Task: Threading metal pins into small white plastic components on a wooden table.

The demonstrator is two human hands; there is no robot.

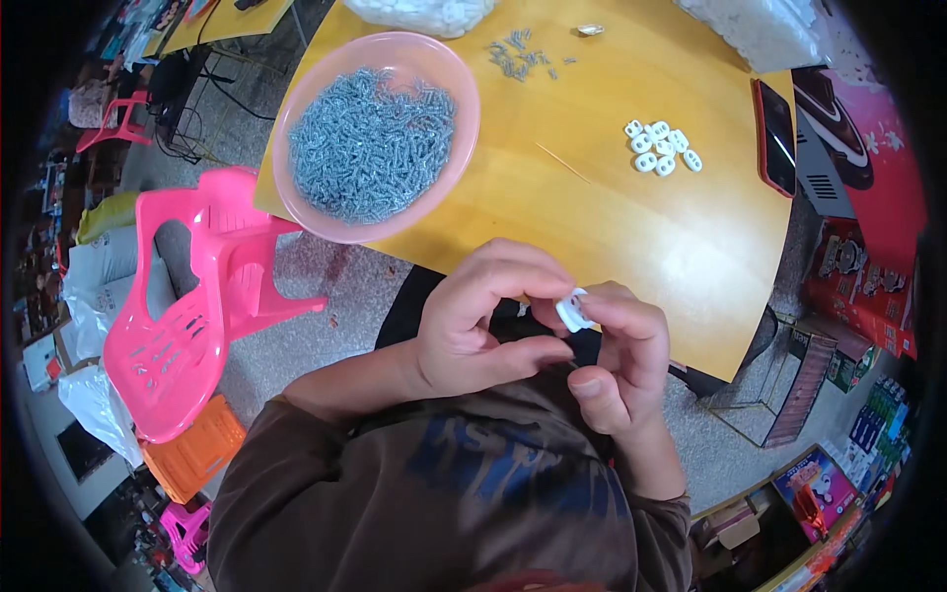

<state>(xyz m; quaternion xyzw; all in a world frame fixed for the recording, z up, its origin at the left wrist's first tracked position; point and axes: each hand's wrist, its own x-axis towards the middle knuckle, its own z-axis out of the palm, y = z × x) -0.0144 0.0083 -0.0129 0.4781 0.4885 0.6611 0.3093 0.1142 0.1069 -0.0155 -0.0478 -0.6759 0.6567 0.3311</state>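
In front of my chest both hands meet at a small white plastic cord lock piece [573, 311]. My left hand [483, 321] comes from the left, its bent forefinger touching the piece's upper side and its thumb lower down, apart from it. From the other side my right hand [626, 350] presses a forefinger against the piece, with the thumb lowered. Whether something tiny lies between the two thumbs I cannot make out. On the table sits a cluster of similar two-holed white pieces [664, 146]. A pink bowl [296, 212] is heaped with small metal springs [370, 143].
On the yellow table [671, 237] lie loose springs [518, 59], a thin wooden stick [563, 163] and a phone [776, 138]. White bags [760, 35] stand along the far edge. A pink plastic chair [212, 286] is to my left, and a wire rack [789, 385] to my right.
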